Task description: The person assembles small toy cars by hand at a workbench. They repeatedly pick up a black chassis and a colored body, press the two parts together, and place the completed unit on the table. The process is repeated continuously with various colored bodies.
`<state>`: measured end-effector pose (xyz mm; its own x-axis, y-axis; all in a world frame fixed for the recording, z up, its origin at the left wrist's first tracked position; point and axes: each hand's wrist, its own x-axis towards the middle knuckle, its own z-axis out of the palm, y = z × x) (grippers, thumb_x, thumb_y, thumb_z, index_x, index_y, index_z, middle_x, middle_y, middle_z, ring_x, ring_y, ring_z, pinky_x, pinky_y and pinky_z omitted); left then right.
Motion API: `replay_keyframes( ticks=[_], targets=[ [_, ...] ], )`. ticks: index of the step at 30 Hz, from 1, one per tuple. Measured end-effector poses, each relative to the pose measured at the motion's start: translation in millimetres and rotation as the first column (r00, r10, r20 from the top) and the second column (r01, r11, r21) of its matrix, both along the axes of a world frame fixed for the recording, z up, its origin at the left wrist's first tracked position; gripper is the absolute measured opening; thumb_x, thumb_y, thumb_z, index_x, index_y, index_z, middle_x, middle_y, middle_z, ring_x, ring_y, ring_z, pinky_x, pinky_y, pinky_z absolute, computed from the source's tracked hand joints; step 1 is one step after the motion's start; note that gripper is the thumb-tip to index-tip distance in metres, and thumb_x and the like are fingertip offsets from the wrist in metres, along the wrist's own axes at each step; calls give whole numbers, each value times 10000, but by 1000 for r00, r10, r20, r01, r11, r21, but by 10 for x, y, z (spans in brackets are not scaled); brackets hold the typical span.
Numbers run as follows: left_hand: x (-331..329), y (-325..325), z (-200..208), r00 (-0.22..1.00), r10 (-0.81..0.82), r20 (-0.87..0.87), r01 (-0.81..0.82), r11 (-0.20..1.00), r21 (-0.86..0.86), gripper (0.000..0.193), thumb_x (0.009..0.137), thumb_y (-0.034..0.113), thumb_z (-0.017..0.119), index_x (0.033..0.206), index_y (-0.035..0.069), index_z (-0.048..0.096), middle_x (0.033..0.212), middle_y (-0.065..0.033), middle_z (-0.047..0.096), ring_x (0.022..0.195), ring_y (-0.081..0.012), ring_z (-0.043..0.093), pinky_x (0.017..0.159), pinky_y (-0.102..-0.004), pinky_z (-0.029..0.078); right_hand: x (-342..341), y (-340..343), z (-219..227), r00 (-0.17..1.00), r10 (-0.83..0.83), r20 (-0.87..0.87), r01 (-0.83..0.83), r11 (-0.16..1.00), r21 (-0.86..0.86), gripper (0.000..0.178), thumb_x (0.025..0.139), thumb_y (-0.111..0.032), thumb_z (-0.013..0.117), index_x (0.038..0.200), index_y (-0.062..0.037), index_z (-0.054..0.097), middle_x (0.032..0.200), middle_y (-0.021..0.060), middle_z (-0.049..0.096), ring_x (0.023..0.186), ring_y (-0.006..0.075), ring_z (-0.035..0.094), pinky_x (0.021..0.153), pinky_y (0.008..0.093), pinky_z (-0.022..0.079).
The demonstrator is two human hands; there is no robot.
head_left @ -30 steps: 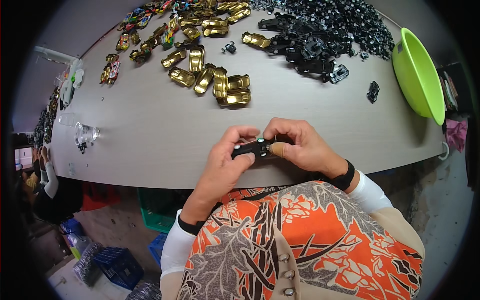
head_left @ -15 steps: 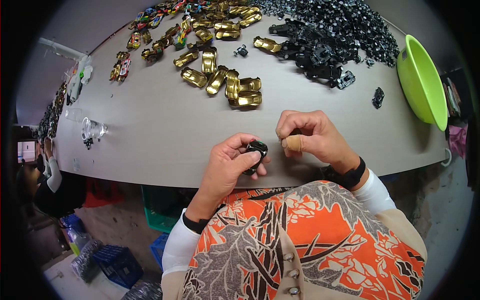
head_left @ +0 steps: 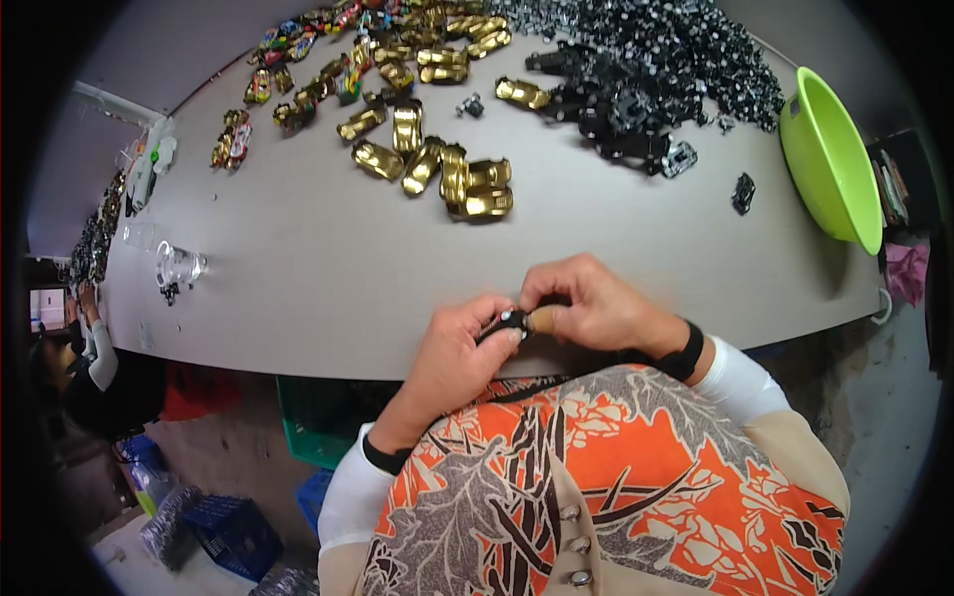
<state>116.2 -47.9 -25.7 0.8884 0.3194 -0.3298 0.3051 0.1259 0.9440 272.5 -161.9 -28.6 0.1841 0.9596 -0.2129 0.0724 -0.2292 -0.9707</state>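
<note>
Near the table's front edge, my left hand [head_left: 457,348] is closed around a small black toy car part [head_left: 511,320], thumb on its near side. My right hand [head_left: 601,310] meets it there in a pinch, its tan-covered thumb against the right end of the part. Whatever lies between the right fingertips is hidden. Beyond the hands, several gold toy car bodies [head_left: 454,179] lie in a loose group. A single black toy car piece [head_left: 743,194] lies apart to the right.
Black car chassis [head_left: 636,109] and small wheel parts [head_left: 696,50] are heaped at the back right. A green basin [head_left: 830,164] leans at the right edge. Clear plastic cups [head_left: 181,265] stand at left. Multicoloured cars [head_left: 298,40] lie at the far left. Another person [head_left: 94,368] sits at left.
My right hand has come left and down to the black toy car part. My left hand has turned the part, and the two hands now touch.
</note>
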Motion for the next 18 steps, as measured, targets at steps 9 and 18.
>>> replay_keyframes(
  ticks=[9, 18],
  targets=[
    [-348, 35, 150, 979, 28, -203, -19, 999, 46, 183, 758, 41, 582, 921, -42, 590, 687, -50, 577, 629, -100, 516, 586, -246, 425, -133, 121, -6, 955, 295, -24, -291, 951, 101, 115, 706, -30, 571, 817, -2, 558, 688, 152, 579, 614, 249, 535, 585, 354, 426],
    [-1730, 408, 107, 851, 240, -467, -37, 915, 402, 337, 784, 2, 622, 1115, -49, 584, 925, -105, 646, 799, -153, 596, 745, -252, 471, 1254, -514, -8, 424, -628, 652, 432, 773, 464, 141, 667, 91, 499, 769, 0, 533, 772, 77, 559, 657, 185, 545, 590, 264, 427]
  ],
)
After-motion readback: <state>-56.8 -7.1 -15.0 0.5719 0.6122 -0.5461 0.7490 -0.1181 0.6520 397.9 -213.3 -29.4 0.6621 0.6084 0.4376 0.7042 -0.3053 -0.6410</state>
